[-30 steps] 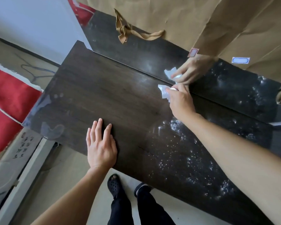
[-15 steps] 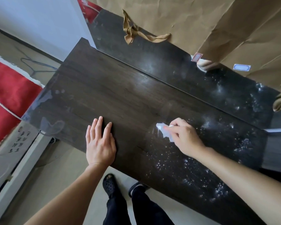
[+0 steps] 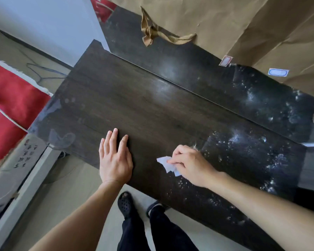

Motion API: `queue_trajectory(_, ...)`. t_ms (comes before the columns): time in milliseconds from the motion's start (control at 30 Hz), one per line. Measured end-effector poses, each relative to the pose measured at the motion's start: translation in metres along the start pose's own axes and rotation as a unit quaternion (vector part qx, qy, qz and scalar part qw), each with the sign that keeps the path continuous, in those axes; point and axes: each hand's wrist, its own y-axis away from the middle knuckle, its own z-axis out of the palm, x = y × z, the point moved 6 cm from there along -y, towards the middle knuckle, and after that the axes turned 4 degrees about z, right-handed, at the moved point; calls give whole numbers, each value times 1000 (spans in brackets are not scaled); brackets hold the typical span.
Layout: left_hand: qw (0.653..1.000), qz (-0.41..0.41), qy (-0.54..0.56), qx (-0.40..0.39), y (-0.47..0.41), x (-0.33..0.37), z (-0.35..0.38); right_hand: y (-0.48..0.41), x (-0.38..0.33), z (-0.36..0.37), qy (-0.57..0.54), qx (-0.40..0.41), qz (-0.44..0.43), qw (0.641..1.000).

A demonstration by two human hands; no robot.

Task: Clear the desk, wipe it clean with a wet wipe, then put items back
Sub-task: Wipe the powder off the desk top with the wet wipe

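Fingers of the right hand (image 3: 190, 165) are pinching a wet wipe (image 3: 168, 164), partly hiding it, near the tabletop's (image 3: 134, 105) front edge; left hand (image 3: 114, 160) is lying spread flat.

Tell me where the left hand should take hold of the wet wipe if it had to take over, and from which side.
Take the free white corner of the wet wipe that sticks out left of the right hand. Come from the left, low along the desk, since the left hand lies flat beside it. The rest of the wipe is bunched under the right hand's fingers, so only that flap is exposed to pinch.
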Motion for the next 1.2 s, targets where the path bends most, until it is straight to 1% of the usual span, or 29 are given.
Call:
queue_trajectory(33, 1000, 0, 1, 1, -1, 0, 0, -7, 3, -7, -23, -36, 18, 999)
queue_trajectory(67, 1000, 0, 1, 0, -1, 0, 0, -21, 7, -22, -42, -19, 28, 999)
queue_trajectory(100, 1000, 0, 0, -1, -1, 0, 0, -41, 18, -43, -53, 35, 63, 996)
queue_trajectory(167, 1000, 0, 0, 3, 0, 0, 0, -77, 47, -82, -12, 174, 157, 972)
queue_trajectory(200, 1000, 2, -1, 5, -1, 1, 0, -88, 56, -94, 18, 219, 191, 957)
queue_trajectory(233, 1000, 3, -2, 4, -1, 1, 0, -92, 57, -95, 54, 250, 206, 945)
queue_trajectory(267, 1000, 3, -3, 1, -1, 1, 1, -92, 52, -87, 75, 268, 195, 940)
queue_trajectory(333, 1000, 3, -4, -2, 0, -1, 2, -74, 29, -53, 87, 247, 126, 957)
queue_trajectory(367, 1000, 3, -5, -3, 0, -1, 2, -55, 16, -32, 84, 213, 88, 969)
queue_trajectory(433, 1000, 3, -5, -3, 0, -1, 1, -8, -7, 8, 55, 106, 15, 993)
queue_trajectory(467, 1000, 4, -3, -2, 0, -1, 1, 11, -17, 22, 39, 32, -12, 999)
queue_trajectory(500, 1000, 4, -1, 0, 0, 0, 1, 22, -20, 26, 20, -38, -18, 999)
queue_trajectory(533, 1000, 5, 1, 0, 0, 0, 0, 21, -17, 20, 2, -77, -4, 997)
queue_trajectory(567, 1000, 4, 3, 0, 0, 0, 0, 9, -10, 8, -3, -81, 11, 997)
queue_trajectory(600, 1000, 4, 4, 0, -1, 0, 0, -10, -3, -12, -17, -46, 34, 998)
queue_trajectory(633, 1000, 4, 4, 2, -1, -1, 1, -32, 9, -36, -15, 27, 68, 997)
queue_trajectory(667, 1000, 4, 5, 5, -1, -1, 0, -53, 23, -62, 2, 117, 109, 987)
queue_trajectory(700, 1000, 5, 6, 8, 0, 0, 0, -71, 35, -82, 36, 184, 148, 971)
queue_trajectory(733, 1000, 6, 7, 11, -1, 0, 0, -84, 44, -91, 69, 220, 185, 955)
queue_trajectory(767, 1000, 7, 7, 14, -1, 0, 0, -91, 47, -90, 86, 234, 211, 945)
queue_trajectory(800, 1000, 9, 7, 15, 0, -1, 1, -93, 44, -79, 92, 236, 213, 944)
queue_trajectory(833, 1000, 11, 8, 17, 0, -1, 1, -88, 33, -63, 95, 231, 188, 950)
queue_trajectory(900, 1000, 14, 11, 16, 0, -2, 2, -54, 0, -17, 76, 204, 81, 973)
queue_trajectory(933, 1000, 14, 13, 15, 0, -3, 1, -27, -16, 7, 55, 175, 38, 982)
queue_trajectory(1000, 1000, 14, 18, 14, 1, -2, 0, 28, -38, 48, 19, 92, 0, 996)
queue_trajectory(1067, 999, 17, 24, 13, 1, -2, 0, 63, -46, 64, 6, 19, 4, 1000)
queue_trajectory(1100, 999, 19, 26, 13, 0, -2, 0, 64, -43, 58, -3, 17, 25, 1000)
queue_trajectory(1133, 999, 21, 25, 12, 0, -2, 1, 55, -36, 47, -8, 34, 53, 998)
queue_trajectory(1200, 999, 27, 20, 10, 0, -3, 2, 24, -23, 12, -10, 123, 102, 987)
